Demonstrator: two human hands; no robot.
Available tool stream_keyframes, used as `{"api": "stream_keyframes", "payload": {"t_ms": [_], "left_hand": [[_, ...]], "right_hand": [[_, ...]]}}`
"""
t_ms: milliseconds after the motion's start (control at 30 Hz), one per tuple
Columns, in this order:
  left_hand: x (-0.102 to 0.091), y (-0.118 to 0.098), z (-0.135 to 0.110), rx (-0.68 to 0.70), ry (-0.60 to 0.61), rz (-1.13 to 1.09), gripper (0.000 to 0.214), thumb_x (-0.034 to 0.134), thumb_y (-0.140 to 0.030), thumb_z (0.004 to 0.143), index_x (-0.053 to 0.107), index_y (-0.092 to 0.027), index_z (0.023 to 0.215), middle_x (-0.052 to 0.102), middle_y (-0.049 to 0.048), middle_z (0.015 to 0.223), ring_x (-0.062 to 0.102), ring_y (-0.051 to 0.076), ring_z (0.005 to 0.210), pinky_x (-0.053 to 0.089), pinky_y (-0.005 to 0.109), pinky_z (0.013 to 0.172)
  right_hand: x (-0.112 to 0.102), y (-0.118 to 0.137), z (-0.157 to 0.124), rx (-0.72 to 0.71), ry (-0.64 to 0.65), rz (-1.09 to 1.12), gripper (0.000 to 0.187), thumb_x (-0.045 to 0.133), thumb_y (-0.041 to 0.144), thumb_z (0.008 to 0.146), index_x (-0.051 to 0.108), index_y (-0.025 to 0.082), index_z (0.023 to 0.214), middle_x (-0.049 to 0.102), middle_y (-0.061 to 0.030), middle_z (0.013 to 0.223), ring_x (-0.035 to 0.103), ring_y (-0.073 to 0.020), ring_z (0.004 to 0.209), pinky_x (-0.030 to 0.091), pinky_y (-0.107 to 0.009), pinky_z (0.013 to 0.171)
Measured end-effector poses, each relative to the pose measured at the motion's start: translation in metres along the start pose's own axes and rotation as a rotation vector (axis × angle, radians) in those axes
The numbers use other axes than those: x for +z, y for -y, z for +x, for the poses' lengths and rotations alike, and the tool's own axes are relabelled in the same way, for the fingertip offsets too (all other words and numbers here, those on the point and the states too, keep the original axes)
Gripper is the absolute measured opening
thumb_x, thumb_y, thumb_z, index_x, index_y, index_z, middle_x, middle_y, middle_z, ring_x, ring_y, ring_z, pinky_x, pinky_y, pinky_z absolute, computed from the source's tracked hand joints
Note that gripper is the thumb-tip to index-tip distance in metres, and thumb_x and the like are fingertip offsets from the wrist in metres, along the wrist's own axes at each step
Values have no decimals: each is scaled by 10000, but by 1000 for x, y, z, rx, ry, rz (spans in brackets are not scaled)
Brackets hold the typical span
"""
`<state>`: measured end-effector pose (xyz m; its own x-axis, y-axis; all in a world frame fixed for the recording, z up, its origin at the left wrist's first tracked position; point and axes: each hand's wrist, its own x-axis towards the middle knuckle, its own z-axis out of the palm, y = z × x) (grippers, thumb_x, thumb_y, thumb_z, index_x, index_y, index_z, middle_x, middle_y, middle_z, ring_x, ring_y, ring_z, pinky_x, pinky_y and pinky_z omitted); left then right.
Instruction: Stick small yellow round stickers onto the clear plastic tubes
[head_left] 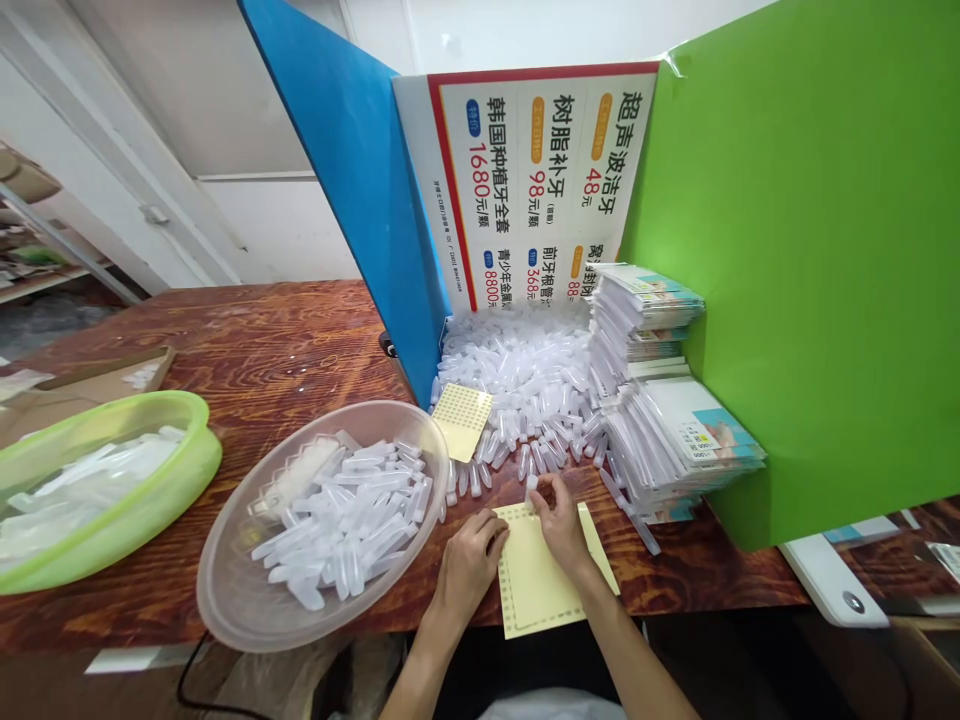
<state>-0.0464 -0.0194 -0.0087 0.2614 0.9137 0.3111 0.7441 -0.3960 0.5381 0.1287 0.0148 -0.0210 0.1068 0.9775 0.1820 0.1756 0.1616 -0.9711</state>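
Observation:
My left hand (469,562) rests on the wooden table with its fingers curled on the left edge of a yellow sticker sheet (540,590). My right hand (559,520) sits on the top of that sheet and pinches a small clear plastic tube (532,483) between its fingertips. Behind the hands lies a heap of clear plastic tubes (525,380). A second yellow sticker sheet (461,418) lies on the heap's left side. A clear bowl (232,590) to the left holds several more tubes.
A green bowl (180,470) with plastic parts stands at the far left. Stacks of printed cards in sleeves (667,420) sit to the right. Blue (352,170), white printed (525,180) and green (810,250) boards wall in the back and right. A cardboard tray (90,380) lies at left.

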Motion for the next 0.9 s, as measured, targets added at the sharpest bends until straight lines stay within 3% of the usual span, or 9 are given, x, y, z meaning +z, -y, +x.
{"api": "stream_keyframes", "payload": {"t_ms": [333,667,900], "left_hand": [[-1,-5,0,-21,-3,25,132,531,-191,940,659,-224,931,698,40,961,695,198,885,553,278,749],[-1,1,0,30,-6,36,116,567,-199,930,678,-230,921,708,40,994,694,197,900,563,282,767],[-8,2,6,54,62,52,111,560,-212,938,668,-222,913,691,47,985,680,197,905,554,282,778]], "right_hand": [[0,-4,0,12,7,16,154,565,365,920,562,218,968,586,-23,873,569,-196,783,467,-306,697],[0,-3,1,-2,-8,5,162,568,365,916,573,214,975,604,-36,912,587,-209,843,470,-325,762],[-1,1,1,-14,-4,-11,164,560,361,919,574,205,966,605,-34,896,591,-204,822,474,-323,757]]}}
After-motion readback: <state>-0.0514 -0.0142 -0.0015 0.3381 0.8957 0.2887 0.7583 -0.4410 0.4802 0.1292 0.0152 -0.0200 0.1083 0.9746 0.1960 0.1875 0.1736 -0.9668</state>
